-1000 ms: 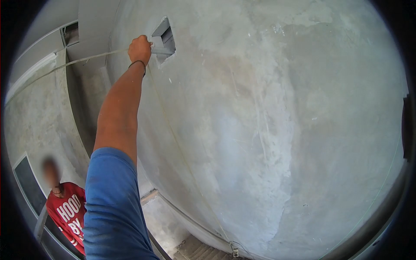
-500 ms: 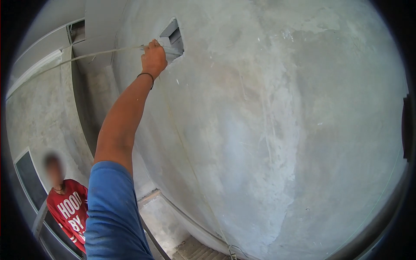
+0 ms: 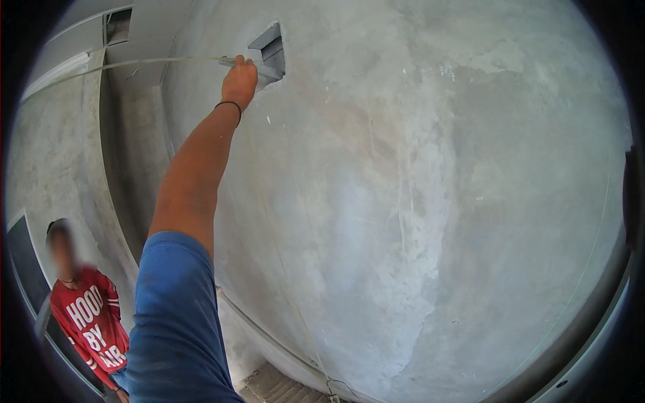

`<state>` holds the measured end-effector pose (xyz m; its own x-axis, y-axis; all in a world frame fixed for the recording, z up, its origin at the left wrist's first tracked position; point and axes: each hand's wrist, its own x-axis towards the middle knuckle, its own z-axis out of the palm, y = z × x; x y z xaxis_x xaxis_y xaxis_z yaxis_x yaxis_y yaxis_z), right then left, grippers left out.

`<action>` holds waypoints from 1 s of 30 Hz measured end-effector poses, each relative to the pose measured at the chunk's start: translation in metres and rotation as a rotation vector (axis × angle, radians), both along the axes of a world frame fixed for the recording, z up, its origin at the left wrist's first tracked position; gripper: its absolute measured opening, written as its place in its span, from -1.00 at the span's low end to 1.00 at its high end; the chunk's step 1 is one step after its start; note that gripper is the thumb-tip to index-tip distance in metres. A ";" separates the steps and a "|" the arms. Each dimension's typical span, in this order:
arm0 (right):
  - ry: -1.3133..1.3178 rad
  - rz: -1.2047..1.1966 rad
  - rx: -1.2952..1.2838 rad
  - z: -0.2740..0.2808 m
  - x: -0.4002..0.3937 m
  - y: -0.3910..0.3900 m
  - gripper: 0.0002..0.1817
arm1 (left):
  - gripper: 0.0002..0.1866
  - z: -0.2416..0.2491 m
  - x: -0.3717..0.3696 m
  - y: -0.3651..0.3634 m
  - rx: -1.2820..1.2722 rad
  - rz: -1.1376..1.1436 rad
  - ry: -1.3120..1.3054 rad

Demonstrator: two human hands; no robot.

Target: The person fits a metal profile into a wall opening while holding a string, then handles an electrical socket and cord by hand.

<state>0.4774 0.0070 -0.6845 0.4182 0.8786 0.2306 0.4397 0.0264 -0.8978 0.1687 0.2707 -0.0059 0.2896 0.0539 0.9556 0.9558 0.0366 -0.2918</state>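
Observation:
My left hand point(image 3: 238, 84) reaches up at the end of a stretched arm, a dark band round the wrist. Its fingers are closed on a grey flat bar point(image 3: 269, 71), whose right end lies in the lower part of a square opening point(image 3: 273, 50) in the plastered wall point(image 3: 363, 188). From the bar's left end, at my fingertips, a long pale strip point(image 3: 154, 60) runs off to the left and sags slightly. My palm side is hidden. My right hand is out of view.
A person in a red sweatshirt point(image 3: 94, 316) stands at the lower left, by a dark door panel point(image 3: 25, 258). A thin yellowish cord point(image 3: 282, 258) hangs down the wall toward steps point(image 3: 275, 388) below. Another ceiling opening point(image 3: 118, 27) is at the upper left.
The view has shifted slightly, so the wall, opening and person appear farther left and higher. My left hand keeps its hold on the bar at the opening.

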 end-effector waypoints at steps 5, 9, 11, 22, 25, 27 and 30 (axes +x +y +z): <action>0.006 0.001 -0.053 -0.023 0.002 -0.016 -0.80 | -0.42 -0.028 -0.002 -0.001 0.010 -0.217 -0.151; 0.028 -0.006 -0.157 -0.072 0.006 -0.046 -0.80 | -0.30 -0.109 -0.005 -0.010 0.173 -0.565 -0.124; 0.057 -0.018 -0.234 -0.110 0.010 -0.071 -0.81 | -0.35 -0.182 -0.013 -0.032 0.005 -0.856 -0.093; 0.410 -0.375 -0.966 -0.330 -0.004 -0.470 -0.82 | -0.34 -0.600 -0.091 -0.274 -1.981 -1.468 -0.070; 0.471 -0.482 -1.126 -0.318 -0.026 -0.562 -0.83 | -0.41 -0.553 -0.083 -0.331 -2.185 -1.703 0.115; 0.428 -0.470 -1.167 -0.313 -0.030 -0.595 -0.83 | -0.48 -0.534 -0.079 -0.357 -2.011 -2.027 0.315; 0.367 -0.398 -1.077 -0.315 -0.019 -0.595 -0.83 | -0.58 -0.490 -0.072 -0.384 -1.871 -2.154 0.234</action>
